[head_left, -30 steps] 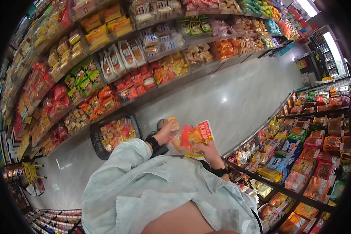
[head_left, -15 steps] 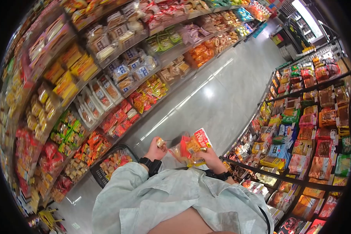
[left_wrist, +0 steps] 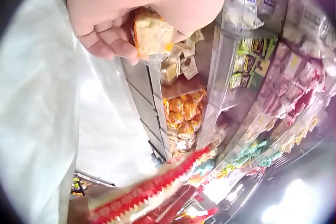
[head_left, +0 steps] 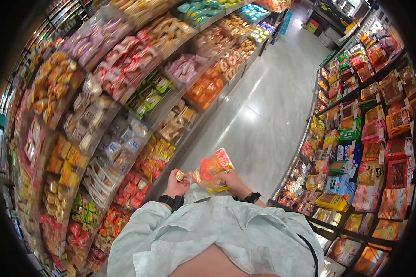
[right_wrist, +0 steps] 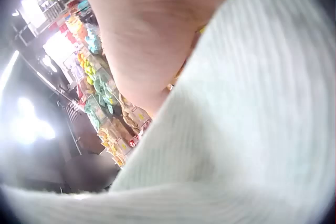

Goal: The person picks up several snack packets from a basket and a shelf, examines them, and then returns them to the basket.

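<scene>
In the head view the left hand (head_left: 176,184) holds a small wrapped snack (head_left: 180,175). The left wrist view shows this pale, square snack (left_wrist: 153,34) in clear wrap with orange edges, pinched in the curled fingers of the left hand (left_wrist: 142,8). To its right, the right hand (head_left: 231,181) grips a red and clear snack bag (head_left: 213,167) with yellow at its lower edge. The bag's red serrated edge (left_wrist: 152,190) crosses the bottom of the left wrist view. In the right wrist view the sleeve hides the fingers of the right hand (right_wrist: 152,35).
Tiered bins of wrapped snacks (head_left: 145,99) line the left side. On the right stands a rack of packaged foods (head_left: 370,152). Grey floor (head_left: 259,124) runs between them, towards a dark counter (head_left: 333,21) at the far end.
The head view has turned, so the left shelves now stand steeper and the dark basket is out of view. Both hands keep their items; the bag has shifted left and tilted.
</scene>
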Demonstrator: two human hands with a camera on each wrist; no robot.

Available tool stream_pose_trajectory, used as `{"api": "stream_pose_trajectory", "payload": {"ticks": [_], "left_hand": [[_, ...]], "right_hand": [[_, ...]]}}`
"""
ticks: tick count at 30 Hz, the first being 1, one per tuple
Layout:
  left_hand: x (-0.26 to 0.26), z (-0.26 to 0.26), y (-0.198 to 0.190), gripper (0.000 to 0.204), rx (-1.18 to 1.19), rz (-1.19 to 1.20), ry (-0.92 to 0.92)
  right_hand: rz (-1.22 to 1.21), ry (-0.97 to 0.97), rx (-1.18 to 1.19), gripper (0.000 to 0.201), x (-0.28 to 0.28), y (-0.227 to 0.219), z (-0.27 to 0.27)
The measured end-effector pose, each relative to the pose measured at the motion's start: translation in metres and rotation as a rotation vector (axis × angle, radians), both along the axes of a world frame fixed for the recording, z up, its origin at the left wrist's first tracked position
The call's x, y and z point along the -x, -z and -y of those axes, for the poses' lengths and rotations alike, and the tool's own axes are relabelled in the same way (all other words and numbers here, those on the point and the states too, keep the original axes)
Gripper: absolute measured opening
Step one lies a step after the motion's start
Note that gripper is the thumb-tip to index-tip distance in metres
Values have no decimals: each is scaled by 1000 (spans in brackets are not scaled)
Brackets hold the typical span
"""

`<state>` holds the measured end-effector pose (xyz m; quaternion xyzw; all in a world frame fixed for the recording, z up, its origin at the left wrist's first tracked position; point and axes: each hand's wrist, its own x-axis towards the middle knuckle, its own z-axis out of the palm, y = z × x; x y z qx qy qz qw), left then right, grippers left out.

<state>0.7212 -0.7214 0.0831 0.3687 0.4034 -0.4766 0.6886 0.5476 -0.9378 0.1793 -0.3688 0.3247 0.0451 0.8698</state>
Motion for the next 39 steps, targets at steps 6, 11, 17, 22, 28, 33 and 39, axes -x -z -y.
{"api": "stream_pose_trajectory", "payload": {"ticks": [6,11,17,22,28,33,39], "left_hand": [[-16,116,15,35,166,152,298],[-26,210,1,33,130,103,450],[-42,297,8,38,225,-7,549],[-71,383,17,43,224,-117,464],[-124,518,42,34,183,-96,343],[-165,598,-13,27,354,67,455],[-207,591,-50,34,329,214,408]], "right_hand": [[33,21,329,40,-1,15,80],[-31,181,292,40,12,0,131],[-94,450,166,36,28,35,189],[-5,649,146,37,9,24,270],[-59,672,291,35,-32,-6,389],[-48,688,285,34,-85,-30,468],[-18,449,184,31,-160,-29,521]]}}
